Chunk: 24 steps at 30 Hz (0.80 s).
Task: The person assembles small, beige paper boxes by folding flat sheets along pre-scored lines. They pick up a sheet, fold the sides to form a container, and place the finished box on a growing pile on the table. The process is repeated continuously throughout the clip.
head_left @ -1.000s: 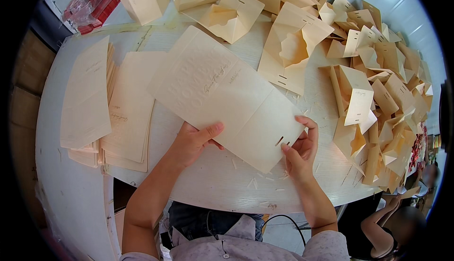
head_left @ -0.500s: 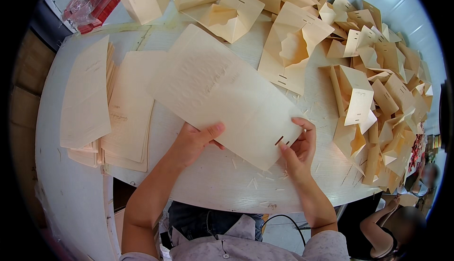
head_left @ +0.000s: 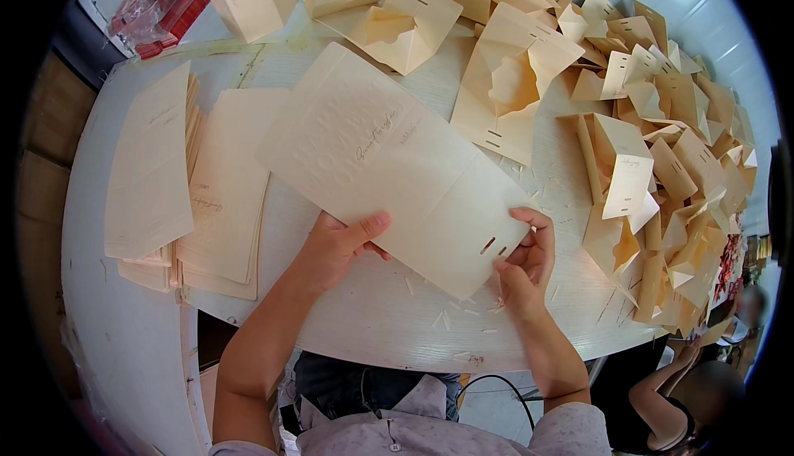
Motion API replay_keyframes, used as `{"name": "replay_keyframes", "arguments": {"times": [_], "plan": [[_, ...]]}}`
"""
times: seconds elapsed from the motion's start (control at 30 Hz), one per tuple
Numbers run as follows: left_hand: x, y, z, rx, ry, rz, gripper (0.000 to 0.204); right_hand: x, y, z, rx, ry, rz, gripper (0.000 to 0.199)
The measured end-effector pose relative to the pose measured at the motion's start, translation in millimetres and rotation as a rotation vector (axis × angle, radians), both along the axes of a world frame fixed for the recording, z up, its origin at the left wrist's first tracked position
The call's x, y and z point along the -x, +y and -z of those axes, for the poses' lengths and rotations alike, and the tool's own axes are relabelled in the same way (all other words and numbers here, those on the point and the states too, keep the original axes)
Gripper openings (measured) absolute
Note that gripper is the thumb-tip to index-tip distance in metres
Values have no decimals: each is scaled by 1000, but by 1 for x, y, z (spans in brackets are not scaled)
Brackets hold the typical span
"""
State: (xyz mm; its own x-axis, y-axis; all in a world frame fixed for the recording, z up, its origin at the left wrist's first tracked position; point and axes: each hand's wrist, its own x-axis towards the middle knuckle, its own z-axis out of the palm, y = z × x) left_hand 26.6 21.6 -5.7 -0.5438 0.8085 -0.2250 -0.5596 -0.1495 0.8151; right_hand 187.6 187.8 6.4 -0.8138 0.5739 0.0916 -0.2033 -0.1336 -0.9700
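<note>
A flat cream card sheet (head_left: 413, 179) with embossed patterns and dark script is held at a slant above the table. Along its lower left edge my left hand (head_left: 335, 249) is closed, thumb on top and the other fingers mostly hidden underneath. At the right end, my right hand (head_left: 529, 262) pinches the corner, its thumb close to two narrow slots cut through the card. Stacks of similar flat cards (head_left: 149, 167) lie on the left, and another stack (head_left: 223, 208) is partly covered by the held sheet.
Folded cream card pieces (head_left: 686, 142) are heaped on the right. More stand at the back, one with a ragged cut-out (head_left: 513, 84). Small paper slivers (head_left: 447, 319) dot the white table (head_left: 347, 332). Red items in clear plastic (head_left: 165, 5) sit far left. Another person (head_left: 662, 398) is at lower right.
My right thumb has slid off the slots toward the card's edge, so both slots now show. The card has tilted slightly, making its script plainer. At lower right, the other person's hands have shifted.
</note>
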Motion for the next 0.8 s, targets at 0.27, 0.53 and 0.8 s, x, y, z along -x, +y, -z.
{"name": "replay_keyframes", "arguments": {"times": [0.27, 0.53, 0.8], "plan": [[-1, -8, 4, -34, -71, -52, 43, 0, 16, 0, -58, 41, 29, 55], [-3, -9, -11, 142, 19, 265, 57, -3, 5, -6, 122, -289, -394, 44], [0, -5, -8, -350, -193, 417, 69, -6, 5, -3, 386, 56, -16, 43]]}}
